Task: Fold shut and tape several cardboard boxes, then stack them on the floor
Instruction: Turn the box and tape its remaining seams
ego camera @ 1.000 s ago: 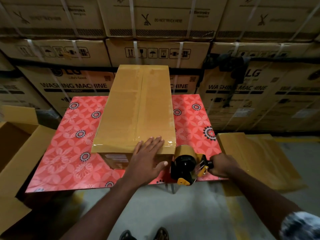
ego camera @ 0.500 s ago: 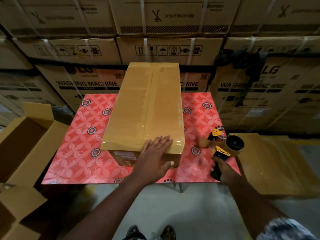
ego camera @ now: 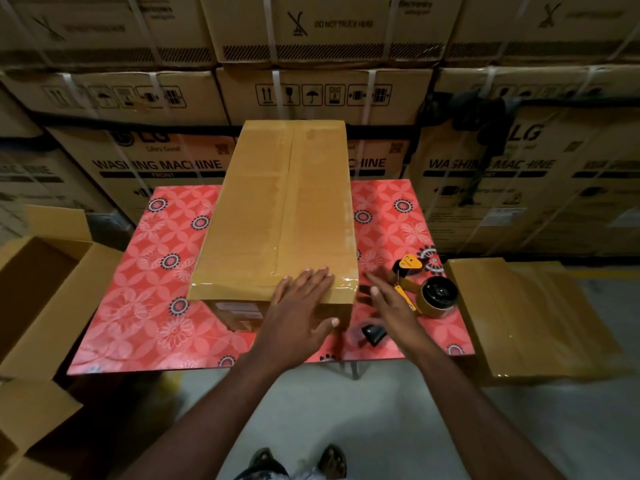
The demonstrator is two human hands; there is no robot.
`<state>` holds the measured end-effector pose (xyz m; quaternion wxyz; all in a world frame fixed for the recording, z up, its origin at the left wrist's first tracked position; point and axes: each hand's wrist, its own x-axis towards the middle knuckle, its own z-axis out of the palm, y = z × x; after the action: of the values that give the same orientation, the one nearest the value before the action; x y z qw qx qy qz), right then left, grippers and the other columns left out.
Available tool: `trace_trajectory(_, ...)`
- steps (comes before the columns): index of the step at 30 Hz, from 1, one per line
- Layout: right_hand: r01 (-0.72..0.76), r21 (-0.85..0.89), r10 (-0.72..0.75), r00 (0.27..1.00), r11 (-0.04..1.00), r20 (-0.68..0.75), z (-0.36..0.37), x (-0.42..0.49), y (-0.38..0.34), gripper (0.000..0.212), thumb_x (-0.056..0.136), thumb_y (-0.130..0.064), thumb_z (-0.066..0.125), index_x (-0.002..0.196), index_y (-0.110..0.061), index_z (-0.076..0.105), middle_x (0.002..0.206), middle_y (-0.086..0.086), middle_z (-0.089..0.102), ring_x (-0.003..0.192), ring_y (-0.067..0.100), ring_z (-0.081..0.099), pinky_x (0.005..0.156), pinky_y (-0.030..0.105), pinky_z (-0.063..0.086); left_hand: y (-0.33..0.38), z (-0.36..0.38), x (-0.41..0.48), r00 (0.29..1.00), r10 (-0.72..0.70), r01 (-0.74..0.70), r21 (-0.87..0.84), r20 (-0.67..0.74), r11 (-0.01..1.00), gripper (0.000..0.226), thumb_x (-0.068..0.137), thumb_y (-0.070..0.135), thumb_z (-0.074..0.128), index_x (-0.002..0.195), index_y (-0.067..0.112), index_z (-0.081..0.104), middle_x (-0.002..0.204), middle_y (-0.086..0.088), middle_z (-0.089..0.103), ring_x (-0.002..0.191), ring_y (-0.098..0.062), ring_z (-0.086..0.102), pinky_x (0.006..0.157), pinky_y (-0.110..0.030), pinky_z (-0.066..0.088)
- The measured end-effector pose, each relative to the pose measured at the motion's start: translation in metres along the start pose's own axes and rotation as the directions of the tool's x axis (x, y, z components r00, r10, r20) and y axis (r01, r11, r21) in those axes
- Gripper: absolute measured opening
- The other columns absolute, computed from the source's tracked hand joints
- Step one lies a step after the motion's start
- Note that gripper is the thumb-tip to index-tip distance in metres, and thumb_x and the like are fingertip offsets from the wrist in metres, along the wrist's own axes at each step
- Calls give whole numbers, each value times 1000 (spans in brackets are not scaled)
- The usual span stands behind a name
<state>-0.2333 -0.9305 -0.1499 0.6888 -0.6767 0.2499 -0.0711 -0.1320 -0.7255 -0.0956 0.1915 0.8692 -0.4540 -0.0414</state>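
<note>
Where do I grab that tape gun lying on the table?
Take the tape dispenser by its black handle, reaching in from the near edge of the table. It lies on its side with the handle pointing towards the person, so that is probably easiest; the orange cutter end lies farther back.

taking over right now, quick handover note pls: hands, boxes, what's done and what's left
Left hand: open, flat on the near end of the taped box on the table.
Right hand: open, holding nothing, beside the tape dispenser, which lies on the table right of the box.
Done: this box is folded shut and taped along its top seam; a second closed box sits on the floor at right.
Left: set this box on the floor stack, then close and tape the open boxes at left.
</note>
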Motion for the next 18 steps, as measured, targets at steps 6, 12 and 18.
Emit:
trace_trajectory(6,222,-29,-223,971,975,-87,40,-6,9,49,107,-32,46,152,-15,42,152,3,50,141,11,46,118,38,38,0,1,0,1000,9,-9,8,-3,1000,77,95,62,43,161,33,16,168,16,8,154,-5,0,122,-34,-10)
trace_trajectory(12,281,-127,-297,945,951,-134,44,-12,3,47,108,-28,43,153,-13,42,148,-1,55,136,6,50,110,22,42,-1,1,-1,1000,7,-7,9,3,1000,77,95,64,40,161,34,15,168,16,8,154,-4,-2,123,-35,-10)
trace_trajectory(18,281,-427,-385,906,860,-178,51,-8,9,54,100,-25,51,153,-17,43,118,-5,71,103,-1,65,85,24,51,-1,2,-1,1000,7,-7,22,3,1000,77,94,62,39,161,32,16,168,15,9,154,-5,1,124,-36,-7)
